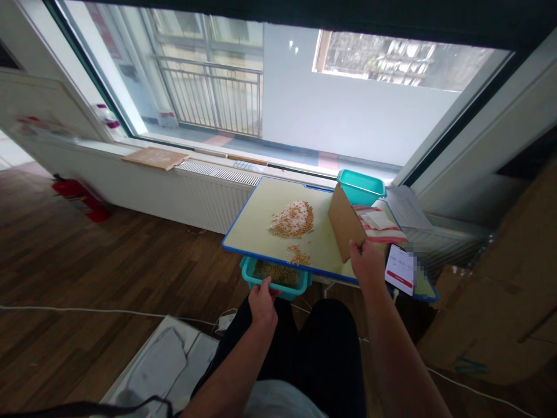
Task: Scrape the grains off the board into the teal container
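Note:
My left hand [263, 302] grips the near rim of a teal plastic basket [250, 280], held just below the table's front edge. Small tan and greenish grains [278, 273] lie inside it. In my right hand [368, 261] is a piece of brown cardboard [343, 223], gripped by its lower right corner and tilted upright over the tabletop. A heap of yellow beans mixed with white grains [296, 219] rests left of the cardboard. A smaller scatter of beans [298, 255] lies near the front edge, above the basket.
The blue-edged folding table [243, 226] stands against a radiator [209, 200] under the window. A second teal basket [362, 184], a red-striped cloth [383, 235] and a phone [399, 270] with a cable are on the right. Cardboard boxes [496, 290] stand further right; a fire extinguisher [82, 197] is at left.

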`<state>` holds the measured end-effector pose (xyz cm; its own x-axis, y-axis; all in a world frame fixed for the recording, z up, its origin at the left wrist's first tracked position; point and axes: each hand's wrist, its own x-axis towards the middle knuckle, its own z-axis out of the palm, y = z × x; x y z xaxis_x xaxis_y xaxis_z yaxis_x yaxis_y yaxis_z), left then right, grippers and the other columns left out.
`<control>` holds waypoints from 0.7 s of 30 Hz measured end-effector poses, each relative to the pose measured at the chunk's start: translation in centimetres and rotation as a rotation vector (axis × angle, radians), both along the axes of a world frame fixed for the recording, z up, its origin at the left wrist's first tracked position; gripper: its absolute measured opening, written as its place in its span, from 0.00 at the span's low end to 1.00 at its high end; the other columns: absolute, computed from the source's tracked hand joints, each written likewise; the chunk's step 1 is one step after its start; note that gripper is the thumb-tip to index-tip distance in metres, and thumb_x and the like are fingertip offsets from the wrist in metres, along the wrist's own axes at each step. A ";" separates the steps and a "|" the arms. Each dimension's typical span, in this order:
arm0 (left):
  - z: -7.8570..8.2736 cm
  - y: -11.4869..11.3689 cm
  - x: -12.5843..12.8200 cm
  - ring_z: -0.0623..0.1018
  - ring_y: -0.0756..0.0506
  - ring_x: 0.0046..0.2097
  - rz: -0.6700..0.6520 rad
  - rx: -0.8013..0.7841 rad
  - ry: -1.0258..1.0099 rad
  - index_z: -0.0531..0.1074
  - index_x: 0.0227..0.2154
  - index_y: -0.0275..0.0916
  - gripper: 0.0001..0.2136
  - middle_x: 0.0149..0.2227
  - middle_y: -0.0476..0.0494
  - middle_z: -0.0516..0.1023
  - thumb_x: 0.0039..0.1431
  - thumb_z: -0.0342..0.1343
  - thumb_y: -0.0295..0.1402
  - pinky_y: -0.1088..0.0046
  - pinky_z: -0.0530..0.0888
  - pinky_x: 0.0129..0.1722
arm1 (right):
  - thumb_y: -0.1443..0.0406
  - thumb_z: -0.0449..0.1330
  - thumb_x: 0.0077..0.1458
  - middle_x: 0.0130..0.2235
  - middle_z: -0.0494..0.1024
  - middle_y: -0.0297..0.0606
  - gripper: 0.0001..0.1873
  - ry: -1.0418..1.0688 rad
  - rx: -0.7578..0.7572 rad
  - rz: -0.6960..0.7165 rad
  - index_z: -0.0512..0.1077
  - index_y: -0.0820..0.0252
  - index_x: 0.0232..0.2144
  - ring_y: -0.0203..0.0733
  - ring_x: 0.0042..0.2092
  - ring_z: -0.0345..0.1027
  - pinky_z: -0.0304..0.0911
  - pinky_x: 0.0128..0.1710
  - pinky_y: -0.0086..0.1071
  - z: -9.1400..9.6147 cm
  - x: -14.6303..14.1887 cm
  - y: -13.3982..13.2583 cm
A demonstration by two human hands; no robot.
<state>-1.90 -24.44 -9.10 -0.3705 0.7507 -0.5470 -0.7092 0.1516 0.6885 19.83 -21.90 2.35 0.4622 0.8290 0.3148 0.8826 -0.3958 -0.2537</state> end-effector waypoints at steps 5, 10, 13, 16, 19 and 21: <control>0.1 0.4 -0.6 0.70 0.53 0.20 -0.009 -0.005 -0.002 0.68 0.24 0.34 0.07 0.19 0.53 0.71 0.42 0.61 0.28 0.78 0.70 0.18 | 0.59 0.49 0.58 0.28 0.76 0.47 0.19 0.010 0.036 0.054 0.74 0.68 0.33 0.40 0.27 0.64 0.47 0.28 0.31 0.0 -1.2 1.9; 0.1 0.6 -1.0 0.70 0.53 0.20 0.002 0.002 -0.005 0.67 0.24 0.34 0.08 0.20 0.53 0.71 0.41 0.61 0.29 0.78 0.70 0.18 | 0.60 0.50 0.58 0.29 0.76 0.48 0.18 0.012 0.052 0.059 0.74 0.68 0.32 0.39 0.28 0.65 0.47 0.28 0.31 -0.3 -2.2 3.0; 0.1 0.6 -1.0 0.70 0.53 0.20 0.003 0.003 -0.010 0.68 0.24 0.34 0.08 0.20 0.52 0.71 0.41 0.61 0.29 0.78 0.70 0.18 | 0.59 0.50 0.58 0.29 0.76 0.50 0.18 0.025 0.056 0.048 0.74 0.68 0.32 0.41 0.28 0.66 0.47 0.28 0.31 -0.2 -2.3 3.8; 0.1 0.6 -1.0 0.70 0.53 0.20 0.002 0.004 -0.010 0.67 0.24 0.35 0.08 0.20 0.53 0.71 0.41 0.61 0.29 0.78 0.70 0.18 | 0.58 0.49 0.58 0.31 0.77 0.52 0.20 0.035 0.045 0.062 0.74 0.69 0.33 0.45 0.31 0.68 0.49 0.29 0.32 -0.1 -2.1 4.6; 0.1 0.7 -1.1 0.70 0.53 0.20 -0.002 -0.002 -0.003 0.67 0.24 0.35 0.07 0.20 0.53 0.71 0.42 0.60 0.29 0.77 0.70 0.18 | 0.58 0.49 0.58 0.32 0.78 0.54 0.21 0.036 0.001 0.068 0.75 0.69 0.35 0.48 0.33 0.69 0.52 0.31 0.33 0.2 -1.6 5.1; 0.1 0.8 -1.1 0.70 0.53 0.20 -0.008 -0.005 0.002 0.67 0.24 0.35 0.07 0.19 0.53 0.70 0.42 0.60 0.29 0.77 0.70 0.18 | 0.57 0.50 0.57 0.33 0.78 0.54 0.21 0.029 -0.033 0.065 0.75 0.69 0.36 0.49 0.34 0.70 0.53 0.31 0.33 0.5 -1.4 5.3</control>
